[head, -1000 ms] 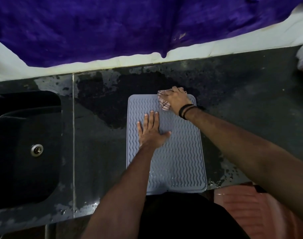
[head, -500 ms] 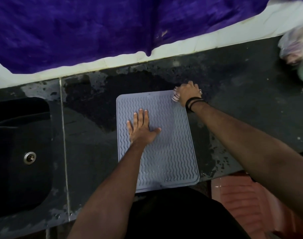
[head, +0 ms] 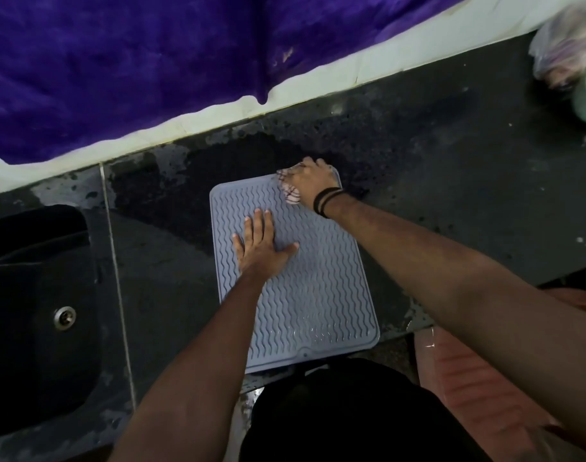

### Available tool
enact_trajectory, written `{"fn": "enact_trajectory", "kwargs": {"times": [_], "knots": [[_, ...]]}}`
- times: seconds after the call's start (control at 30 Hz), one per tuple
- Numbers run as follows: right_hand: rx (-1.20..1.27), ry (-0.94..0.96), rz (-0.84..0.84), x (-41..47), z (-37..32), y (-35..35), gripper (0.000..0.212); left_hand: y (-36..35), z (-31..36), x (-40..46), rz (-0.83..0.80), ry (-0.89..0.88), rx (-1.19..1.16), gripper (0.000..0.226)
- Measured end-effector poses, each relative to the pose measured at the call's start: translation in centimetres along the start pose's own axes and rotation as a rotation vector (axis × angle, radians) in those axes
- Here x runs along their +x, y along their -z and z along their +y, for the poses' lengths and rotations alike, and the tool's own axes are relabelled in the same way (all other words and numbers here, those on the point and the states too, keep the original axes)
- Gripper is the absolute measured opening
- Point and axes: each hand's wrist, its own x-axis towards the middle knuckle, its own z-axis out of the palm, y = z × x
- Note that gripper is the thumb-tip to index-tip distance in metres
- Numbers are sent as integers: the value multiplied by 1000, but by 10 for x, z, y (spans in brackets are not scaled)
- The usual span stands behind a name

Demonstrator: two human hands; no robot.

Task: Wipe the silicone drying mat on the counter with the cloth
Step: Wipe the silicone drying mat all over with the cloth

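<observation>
1. Your left hand (head: 263,248) lies flat, fingers straight, on the grey-blue silicone drying mat (head: 305,295), a rounded rectangle ribbed with wavy ridges.
2. Your right hand (head: 313,181) bunches a pale patterned cloth (head: 290,191) at the mat's far right corner.
3. The mat lies on a dark, speckled, wet-patched bench (head: 451,168), beside a black sink (head: 34,295) with a metal drain (head: 64,316).

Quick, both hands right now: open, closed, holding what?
Left hand: open, fingers straight, pressing flat on the mat.
Right hand: closed, gripping the cloth at the mat's far right corner.
</observation>
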Motion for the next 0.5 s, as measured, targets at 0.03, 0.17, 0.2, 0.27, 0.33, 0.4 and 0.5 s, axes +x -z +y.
{"fn": "enact_trajectory", "kwargs": {"times": [0.03, 0.17, 0.2, 0.27, 0.33, 0.4, 0.5], "knots": [[-20, -24, 13, -3, 10, -3, 45, 0, 0, 0, -2, -2, 1, 101], [66, -152, -10, -3, 9, -6, 34, -1, -1, 1, -7, -8, 8, 102], [129, -219, -17, 2, 0, -2, 34, -1, -2, 2, -8, -9, 14, 102], [274, -331, -43, 13, -22, 5, 37, 0, -2, 3, -18, -10, 25, 102], [397, -374, -28, 22, -44, 7, 39, -1, -3, 4, -16, -16, 26, 101], [454, -363, 8, 25, -62, 8, 39, -2, -3, 4, -15, -19, 27, 101], [487, -337, 75, 18, -66, 3, 40, -3, -4, 4, -10, -22, 31, 100]]}}
